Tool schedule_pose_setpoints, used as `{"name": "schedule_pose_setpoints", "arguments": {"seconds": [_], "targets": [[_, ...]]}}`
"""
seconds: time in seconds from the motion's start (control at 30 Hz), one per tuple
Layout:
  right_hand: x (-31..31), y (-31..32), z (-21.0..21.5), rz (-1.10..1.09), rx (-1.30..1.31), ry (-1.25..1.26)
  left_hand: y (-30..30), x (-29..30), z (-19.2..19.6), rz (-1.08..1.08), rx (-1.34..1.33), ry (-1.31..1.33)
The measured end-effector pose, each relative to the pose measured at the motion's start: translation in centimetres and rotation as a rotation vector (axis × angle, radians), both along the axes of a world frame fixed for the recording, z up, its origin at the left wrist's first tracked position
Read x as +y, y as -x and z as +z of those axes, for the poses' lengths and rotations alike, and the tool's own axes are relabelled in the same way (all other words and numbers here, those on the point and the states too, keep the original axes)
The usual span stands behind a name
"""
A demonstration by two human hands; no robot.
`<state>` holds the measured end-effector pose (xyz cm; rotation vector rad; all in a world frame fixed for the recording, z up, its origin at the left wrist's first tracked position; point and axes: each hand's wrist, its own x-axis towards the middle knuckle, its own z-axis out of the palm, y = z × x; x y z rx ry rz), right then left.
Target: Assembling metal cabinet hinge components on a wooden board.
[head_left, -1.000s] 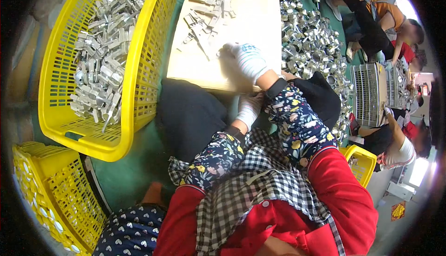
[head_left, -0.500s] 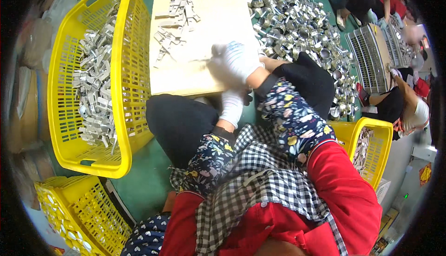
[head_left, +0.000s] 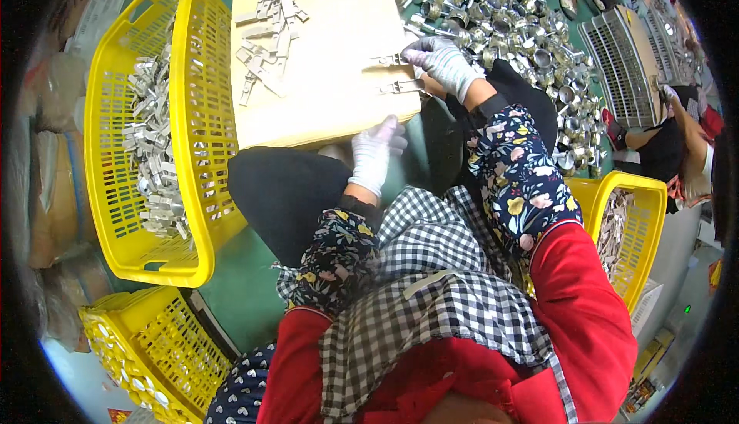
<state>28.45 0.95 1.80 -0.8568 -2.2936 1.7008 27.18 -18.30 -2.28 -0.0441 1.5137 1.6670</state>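
Both gloved hands sit lower than before: right hand (head_left: 445,62) fingers close on a metal clip (head_left: 402,85) at the board (head_left: 323,78) edge; left hand (head_left: 375,149) curls under it, grip unclear.

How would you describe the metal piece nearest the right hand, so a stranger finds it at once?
Start at the pale wooden board on the person's lap, beside the big yellow basket. At its right edge lie two flat silver metal pieces. The upper piece touches the gloved right hand, unlike the loose pile farther up the board.

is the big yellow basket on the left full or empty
Partly full: grey metal parts lie heaped along the basket bottom, well below its rim, with bare yellow mesh showing.
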Motion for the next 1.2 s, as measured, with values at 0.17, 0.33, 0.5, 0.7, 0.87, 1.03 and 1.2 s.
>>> {"name": "schedule_pose_setpoints", "arguments": {"seconds": [0.17, 0.33, 0.5, 0.7, 0.87, 1.03, 1.2], "targets": [[-0.5, 0.2, -1.8, -0.065, 0.028, 0.192, 0.2, 0.0, -0.1, -0.038, -0.018, 0.049], [-0.5, 0.2, -2.0, -0.079, 0.048, 0.253, 0.0, 0.3, -0.1, -0.01, -0.011, 0.048], [-1.8, 0.3, 1.0, -0.122, -0.054, 0.287, 0.0, 0.0, -0.2, -0.019, 0.015, 0.047], [-1.5, 0.4, 0.4, -0.12, -0.062, 0.362, -0.1, 0.1, -0.2, -0.022, 0.003, 0.025], [-0.4, 0.5, -2.2, -0.113, -0.01, 0.38, -0.2, 0.3, 0.1, -0.021, 0.007, 0.027], [-0.5, 0.6, -2.5, -0.098, 0.01, 0.272, -0.1, 0.2, -0.4, -0.024, 0.02, 0.01], [-0.2, 0.6, -2.6, -0.032, -0.047, 0.019, -0.2, 0.2, -0.3, -0.025, 0.013, 0.024]]}}
